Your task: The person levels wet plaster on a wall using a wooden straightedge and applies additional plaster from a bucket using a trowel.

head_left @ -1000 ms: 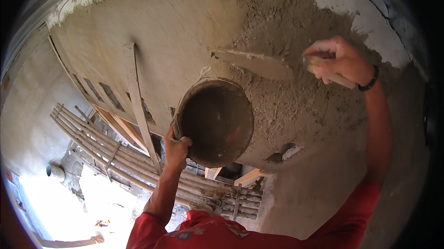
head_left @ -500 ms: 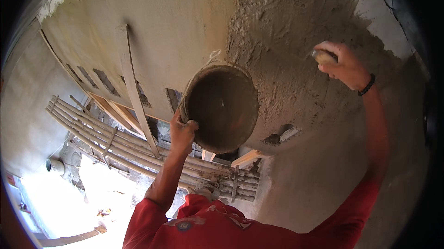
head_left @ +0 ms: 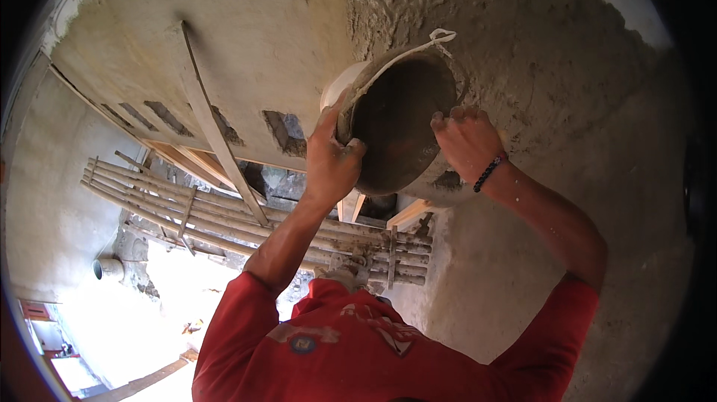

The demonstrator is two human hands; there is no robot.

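A mortar-smeared round bucket (head_left: 342, 88) is tilted in front of me, its dark mouth turned toward me. My left hand (head_left: 334, 161) grips its left rim, thumb over the edge. At the opposite side of the mouth is my right hand (head_left: 470, 144), its fingers curled closed. Whatever that hand grips is hidden, be it a tool or the rim itself. A looped strap (head_left: 443, 35) sticks up from the bucket's top edge. Just behind it, rough wet plaster (head_left: 538, 51) covers part of the wall.
Smoother plaster (head_left: 261, 36) spreads to the left, with recessed holes (head_left: 285, 131) along its lower part. A long wooden plank (head_left: 205, 107) leans there. Below runs a platform of bamboo poles (head_left: 239, 215). A pipe end (head_left: 108, 269) lies at lower left beside bright ground.
My right hand has come down and left from the plastered wall to the bucket; the small pale object it held is now out of sight. The bucket has shifted up and right, tilting more.
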